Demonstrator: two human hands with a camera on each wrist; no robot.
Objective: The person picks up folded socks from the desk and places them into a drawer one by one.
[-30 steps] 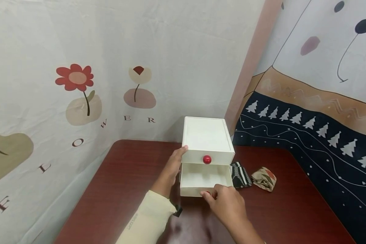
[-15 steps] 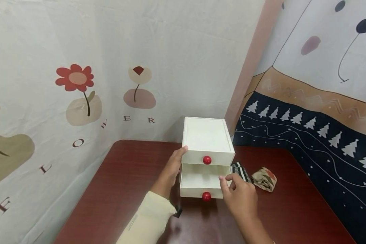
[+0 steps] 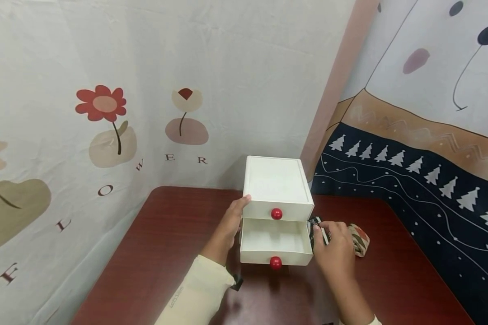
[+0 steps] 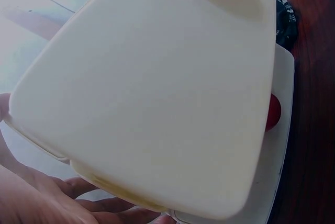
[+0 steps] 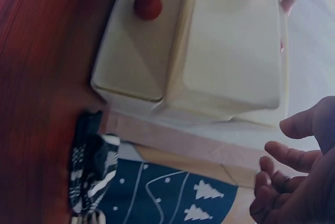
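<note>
A white two-drawer box (image 3: 274,180) stands on the table, its upper drawer (image 3: 260,210) pushed in. The lower drawer (image 3: 255,257) is pulled out, and its visible inside is bare. My left hand (image 3: 231,223) holds the box's left side, thumb at the upper front corner. Right of the box, my right hand (image 3: 336,250) reaches over a folded black-and-white patterned cloth (image 3: 315,223), partly covering it. In the right wrist view, the fingers (image 5: 293,156) are loosely spread with nothing between them, and the cloth (image 5: 97,166) lies apart from them.
A beige patterned cloth bundle (image 3: 360,240) lies just right of my right hand, partly hidden by it. Red round knobs (image 3: 276,214) stick out from both drawer fronts. Behind the dark red table (image 3: 187,225) hangs a printed wall covering (image 3: 227,67).
My right hand has let go of the lower drawer's knob and moved right, over the black-and-white cloth. The left hand stays on the box.
</note>
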